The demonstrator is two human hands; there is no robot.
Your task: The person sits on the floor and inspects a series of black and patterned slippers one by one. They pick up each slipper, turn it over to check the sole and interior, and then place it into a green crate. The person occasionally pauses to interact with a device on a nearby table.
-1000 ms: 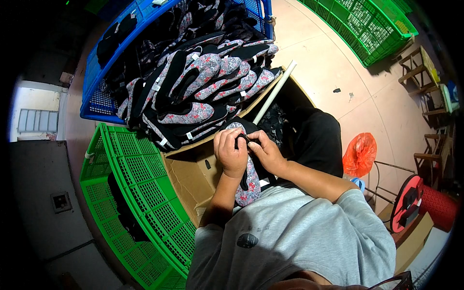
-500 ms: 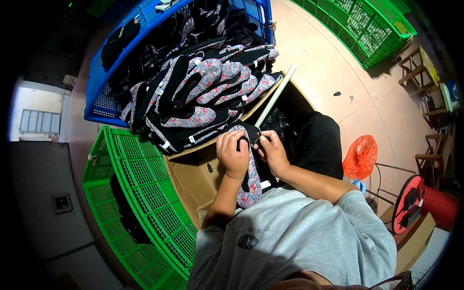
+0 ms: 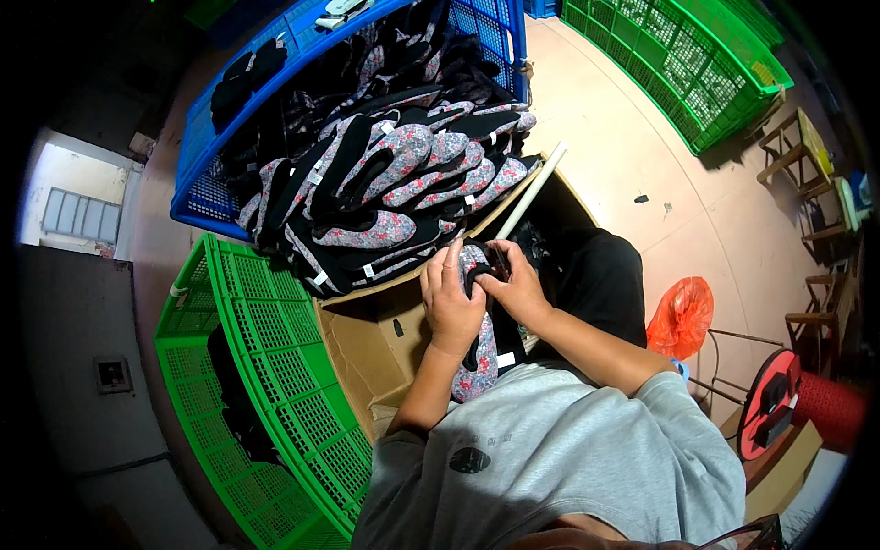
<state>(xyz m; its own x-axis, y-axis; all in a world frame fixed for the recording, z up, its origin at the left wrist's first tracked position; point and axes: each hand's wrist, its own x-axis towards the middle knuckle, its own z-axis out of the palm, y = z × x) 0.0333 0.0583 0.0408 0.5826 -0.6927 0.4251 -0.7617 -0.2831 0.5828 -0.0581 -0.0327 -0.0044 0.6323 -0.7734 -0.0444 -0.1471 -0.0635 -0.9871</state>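
My left hand (image 3: pixel 452 310) is closed round the far end of a floral slipper (image 3: pixel 477 378) with grey, pink and red fabric and black lining. The slipper lies lengthwise in front of my chest, and a small white label (image 3: pixel 506 360) shows beside it. From the other side my right hand (image 3: pixel 522 289) grips the same end, its thumb pressed at the black opening. Between both hands sits a dark part whose shape I cannot make out. Beyond them, a heap of similar floral slippers (image 3: pixel 367 229) with black soles and white tags spills from a blue crate (image 3: pixel 203 197).
An open cardboard box (image 3: pixel 353 344) stands before me, with a pale pole (image 3: pixel 534 191) leaning at its right. A green crate (image 3: pixel 266 339) is at the left, another green crate (image 3: pixel 674 69) far right. A red plastic bag (image 3: pixel 680 316) and wooden stools (image 3: pixel 802 137) stand at right.
My hands have drawn closer together on the slipper's far end. The right thumb has moved left onto the opening, and the right fingers now reach over the far end. The view has shifted slightly.
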